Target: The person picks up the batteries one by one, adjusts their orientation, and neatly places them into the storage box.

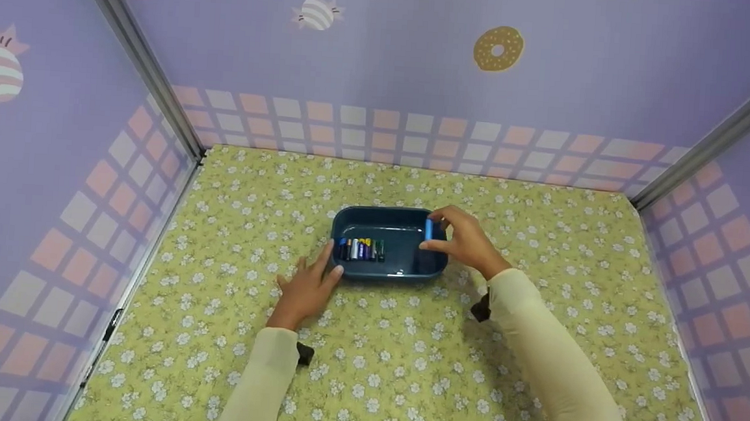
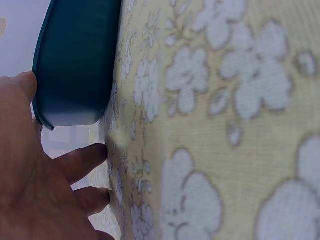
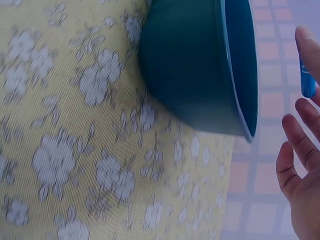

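A dark teal plastic basin [image 1: 405,254] stands on the flowered cloth in the head view. Inside it, along the left side, several batteries [image 1: 361,249] of mixed colours are lined up in a row. Over the basin's right end, my right hand [image 1: 467,239] pinches a blue battery [image 1: 429,230] upright between thumb and fingers. The right wrist view shows the lower end of this battery [image 3: 307,82] beside the fingers, above the rim. My left hand [image 1: 308,288] touches the basin's left rim with thumb and index finger, its other fingers spread toward the cloth.
Yellow-green flowered cloth [image 1: 372,366] covers the tabletop. Purple walls with a pink and white checked band [image 1: 419,132] enclose the back and both sides. Grey metal posts [image 1: 155,73] stand in the corners. A dark device [image 1: 481,307] is strapped at the right wrist.
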### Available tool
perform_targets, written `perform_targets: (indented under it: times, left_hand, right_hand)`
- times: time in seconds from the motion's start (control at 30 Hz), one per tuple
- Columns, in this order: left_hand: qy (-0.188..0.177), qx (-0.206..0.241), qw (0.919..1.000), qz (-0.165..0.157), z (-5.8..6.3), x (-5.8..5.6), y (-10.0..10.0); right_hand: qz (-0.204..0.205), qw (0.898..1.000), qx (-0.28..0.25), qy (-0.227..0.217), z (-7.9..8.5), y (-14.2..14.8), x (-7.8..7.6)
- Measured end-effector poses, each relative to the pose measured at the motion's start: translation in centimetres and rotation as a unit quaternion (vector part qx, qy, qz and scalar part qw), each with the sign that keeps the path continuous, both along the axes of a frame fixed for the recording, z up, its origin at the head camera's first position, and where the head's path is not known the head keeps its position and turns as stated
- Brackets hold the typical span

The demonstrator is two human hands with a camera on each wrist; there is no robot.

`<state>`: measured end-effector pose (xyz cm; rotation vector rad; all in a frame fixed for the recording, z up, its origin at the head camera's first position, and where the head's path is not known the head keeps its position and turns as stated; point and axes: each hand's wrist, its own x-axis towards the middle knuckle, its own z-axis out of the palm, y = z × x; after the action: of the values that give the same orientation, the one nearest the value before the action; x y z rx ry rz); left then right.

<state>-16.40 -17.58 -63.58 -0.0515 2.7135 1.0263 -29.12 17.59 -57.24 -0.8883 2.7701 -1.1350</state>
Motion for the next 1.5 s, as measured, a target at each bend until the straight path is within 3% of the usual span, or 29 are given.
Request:
perform_targets:
  times: [0.3,0.67,1.0,1.5]
  left_hand:
    - [0.003,-0.001,1.0,-0.005,-0.1,-0.3,0.1]
    - [0.002,-0.001,1.0,-0.004,-0.1,-0.3,0.0]
    - [0.003,-0.004,1.0,-0.002,-0.2,-0.3,0.0]
    - [0.004,0.002,1.0,-0.005,-0.1,-0.2,-0.1]
  right_hand:
    - [0.022,1.0,0.003,-0.004,-0.5,-3.0,-0.5]
    - [0.027,0.998,0.053,-0.018,-1.6,-5.9,-1.1]
    - [0.035,0.994,0.097,-0.035,-3.0,-7.0,-1.5]
    - [0.03,0.992,0.105,-0.067,-4.7,-8.1,-1.5]
